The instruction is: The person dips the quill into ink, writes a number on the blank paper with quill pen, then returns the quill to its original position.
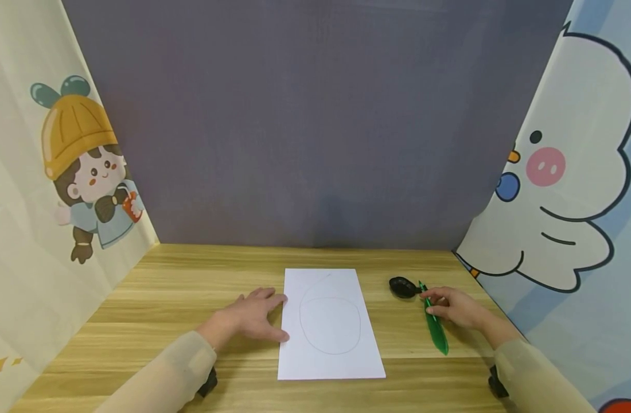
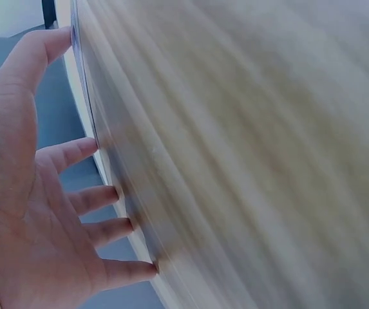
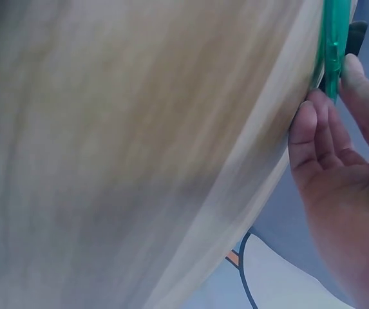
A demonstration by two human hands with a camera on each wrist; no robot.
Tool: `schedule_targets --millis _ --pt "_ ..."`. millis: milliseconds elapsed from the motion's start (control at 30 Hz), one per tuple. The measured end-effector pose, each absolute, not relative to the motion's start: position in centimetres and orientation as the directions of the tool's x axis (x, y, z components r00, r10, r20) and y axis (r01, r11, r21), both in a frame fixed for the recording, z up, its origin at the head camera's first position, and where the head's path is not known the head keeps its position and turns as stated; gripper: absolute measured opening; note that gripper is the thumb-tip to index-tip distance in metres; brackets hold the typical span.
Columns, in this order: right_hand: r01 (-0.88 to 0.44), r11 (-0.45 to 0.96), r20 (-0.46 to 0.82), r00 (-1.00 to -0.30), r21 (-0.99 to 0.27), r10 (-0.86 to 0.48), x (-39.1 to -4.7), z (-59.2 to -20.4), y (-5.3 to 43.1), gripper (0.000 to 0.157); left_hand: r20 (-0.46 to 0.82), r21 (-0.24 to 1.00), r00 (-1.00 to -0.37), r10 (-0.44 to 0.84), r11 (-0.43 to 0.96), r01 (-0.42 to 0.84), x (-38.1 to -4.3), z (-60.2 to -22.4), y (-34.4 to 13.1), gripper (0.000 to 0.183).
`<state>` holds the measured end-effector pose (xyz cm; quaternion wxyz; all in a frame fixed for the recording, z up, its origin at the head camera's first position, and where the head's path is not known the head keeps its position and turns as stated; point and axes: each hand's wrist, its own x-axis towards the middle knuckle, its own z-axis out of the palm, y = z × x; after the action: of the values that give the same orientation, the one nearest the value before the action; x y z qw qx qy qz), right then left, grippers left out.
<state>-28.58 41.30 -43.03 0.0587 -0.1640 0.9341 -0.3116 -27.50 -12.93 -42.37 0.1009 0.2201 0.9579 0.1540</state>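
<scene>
A white sheet of paper (image 1: 330, 367) lies on the table with a thin rounded outline drawn on it, a line trailing from its top. My left hand (image 1: 250, 316) rests at the paper's left edge, fingers spread, thumb and a fingertip touching it; the left wrist view shows this hand (image 2: 42, 212) with fingers extended. At the right, my right hand (image 1: 457, 308) pinches a green feather pen (image 1: 437, 332) between thumb and fingers, its feather end toward me. The right wrist view shows the green pen (image 3: 335, 45) between thumb and fingertips of the right hand (image 3: 345, 193).
A small black oval object with a short stem (image 1: 402, 287) lies just left of the pen's upper end. Behind the wooden table (image 1: 202, 269) stands a grey backdrop (image 1: 315, 126). Printed cartoon curtains (image 1: 16, 258) hang on both sides.
</scene>
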Motion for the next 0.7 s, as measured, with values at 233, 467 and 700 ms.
schedule_targets --millis 233,467,700 --pt "-0.244 0.745 0.017 -0.954 -0.621 -0.298 -28.4 -42.9 41.2 0.045 -0.131 0.319 -0.885 0.447 0.864 0.389 -27.5 -42.1 -12.5 0.108" --pt "-0.307 0.797 0.133 -0.951 -0.520 -0.279 -27.9 -41.9 38.7 0.050 -0.138 0.328 -0.891 0.433 0.869 0.372 -27.8 -42.1 -12.6 0.106" --pt "-0.384 0.831 0.240 -0.920 -0.403 -0.309 -26.1 -40.6 34.3 0.049 -0.074 0.461 -0.895 0.441 0.810 0.361 -27.4 -42.4 -13.3 0.109"
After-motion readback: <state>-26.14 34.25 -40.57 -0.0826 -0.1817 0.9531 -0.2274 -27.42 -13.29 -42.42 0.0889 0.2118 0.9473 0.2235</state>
